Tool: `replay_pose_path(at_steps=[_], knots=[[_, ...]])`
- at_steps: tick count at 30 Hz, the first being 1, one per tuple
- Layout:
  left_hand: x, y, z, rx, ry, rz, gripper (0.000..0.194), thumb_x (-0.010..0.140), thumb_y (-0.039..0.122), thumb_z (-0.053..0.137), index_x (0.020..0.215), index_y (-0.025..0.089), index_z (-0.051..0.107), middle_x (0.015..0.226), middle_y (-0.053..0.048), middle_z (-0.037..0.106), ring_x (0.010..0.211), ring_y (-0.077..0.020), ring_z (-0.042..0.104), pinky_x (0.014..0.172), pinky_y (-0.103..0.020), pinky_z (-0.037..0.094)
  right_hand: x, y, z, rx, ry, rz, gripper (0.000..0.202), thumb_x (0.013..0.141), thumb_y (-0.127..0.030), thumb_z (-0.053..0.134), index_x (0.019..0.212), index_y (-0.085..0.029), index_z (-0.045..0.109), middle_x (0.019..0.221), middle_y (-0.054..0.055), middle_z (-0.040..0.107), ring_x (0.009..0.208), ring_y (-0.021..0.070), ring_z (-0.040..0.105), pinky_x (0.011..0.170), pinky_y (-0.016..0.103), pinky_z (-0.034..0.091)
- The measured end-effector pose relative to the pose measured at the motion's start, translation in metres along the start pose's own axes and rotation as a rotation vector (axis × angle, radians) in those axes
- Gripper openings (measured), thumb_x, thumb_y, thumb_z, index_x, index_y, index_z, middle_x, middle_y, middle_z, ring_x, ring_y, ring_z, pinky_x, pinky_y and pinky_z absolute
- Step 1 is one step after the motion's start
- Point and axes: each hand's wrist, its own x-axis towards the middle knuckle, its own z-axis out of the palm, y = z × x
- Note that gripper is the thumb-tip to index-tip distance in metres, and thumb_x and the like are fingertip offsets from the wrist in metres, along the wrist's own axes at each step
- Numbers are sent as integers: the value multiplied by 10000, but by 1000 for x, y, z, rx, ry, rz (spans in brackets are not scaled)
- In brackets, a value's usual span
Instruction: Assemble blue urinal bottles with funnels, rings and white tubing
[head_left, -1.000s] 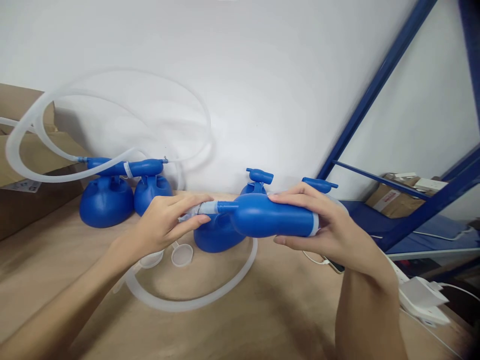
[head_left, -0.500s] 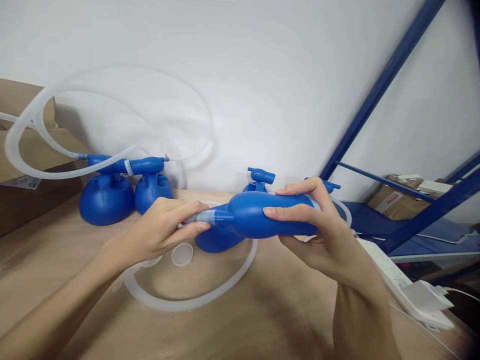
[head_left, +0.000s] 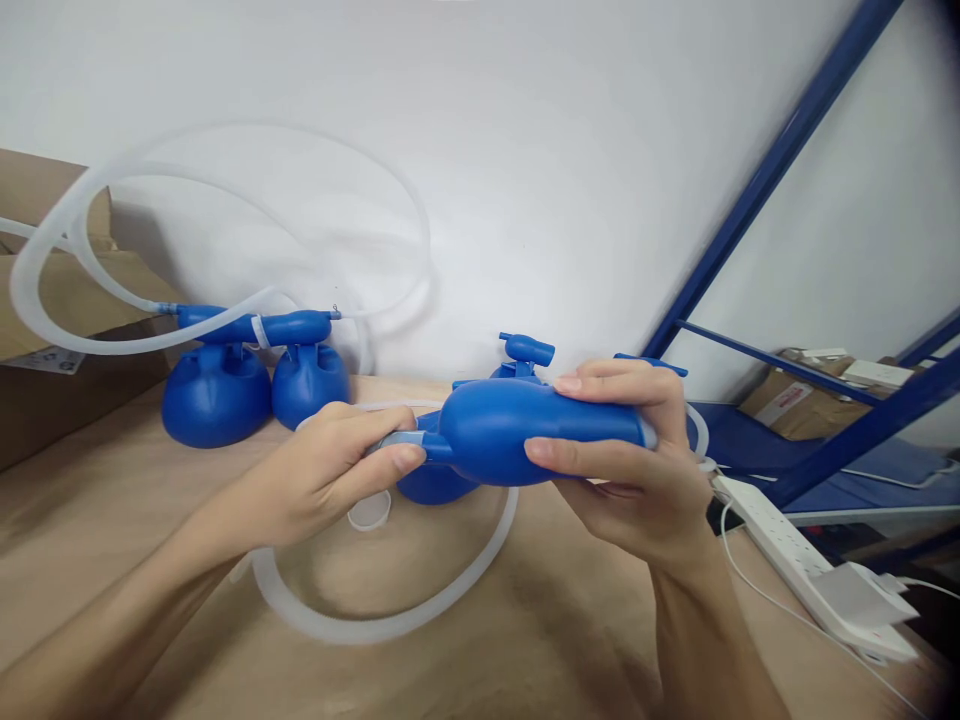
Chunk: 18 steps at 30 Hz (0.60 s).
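Level in front of me lies a blue plastic bulb-shaped neck [head_left: 495, 425] with a narrow spout on its left end. My right hand [head_left: 637, 450] grips it by the right part, thumb in front and fingers over the top. My left hand [head_left: 330, 470] pinches the end of a translucent hose where it sits on the spout; how far it is pushed on is hidden by the fingers. Below, part of a blue container body [head_left: 435, 487] shows. A looped translucent hose [head_left: 390, 628] rests on the table, near a round clear cap [head_left: 370, 510].
Blue containers [head_left: 216, 400] with coiled hose [head_left: 427, 230] stand at the back left beside a cardboard box [head_left: 82, 380]. Another blue container [head_left: 529, 350] is behind my hands. A white power strip [head_left: 780, 540] with cable and a blue metal frame [head_left: 780, 170] are at right.
The blue neck has turned slightly and shifted a little left, showing more of its pale right end. My left hand stays pinched at the spout, and the right grip has shifted slightly.
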Motion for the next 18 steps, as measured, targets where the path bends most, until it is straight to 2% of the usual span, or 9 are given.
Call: replay_pose_path(at_steps=[6, 10, 13, 16, 18], knots=[[4, 5, 3, -321, -143, -221, 461, 1038, 466, 418, 674, 193, 489, 633, 28, 455, 582, -110, 422, 554, -239, 347, 2, -5, 2, -87, 34, -66, 268, 883, -57, 756, 932, -320, 763, 1106, 29, 583, 1081, 240, 648, 876, 458, 644], [6, 3, 8, -599, -229, -402, 598, 1019, 624, 426, 599, 199, 391, 548, 48, 354, 503, -82, 294, 474, -245, 235, 0, -4, 3, -86, 31, -105, 267, 861, -66, 791, 935, -321, 767, 1122, 22, 604, 1117, 248, 641, 904, 447, 642], [6, -1, 9, -822, -267, -551, 662, 916, 768, 521, 587, 212, 373, 514, 76, 289, 451, -65, 202, 435, -250, 145, 0, -7, 4, -92, 31, -141, 272, 821, -67, 832, 948, -299, 769, 1131, 17, 605, 1133, 251, 628, 906, 433, 639], [4, -4, 5, -798, -281, -653, 714, 826, 846, 569, 556, 203, 415, 486, 70, 314, 432, -64, 227, 437, -241, 167, 0, -7, 7, -76, 32, -149, 299, 833, -50, 811, 984, -304, 764, 1132, 12, 598, 1141, 246, 618, 910, 427, 635], [1, -6, 0, -677, -216, -632, 716, 891, 833, 476, 586, 187, 521, 500, 40, 393, 461, -91, 340, 468, -241, 274, 1, -4, 9, -57, 24, -130, 327, 860, -21, 762, 1007, -313, 760, 1149, 21, 593, 1159, 244, 616, 936, 433, 628]])
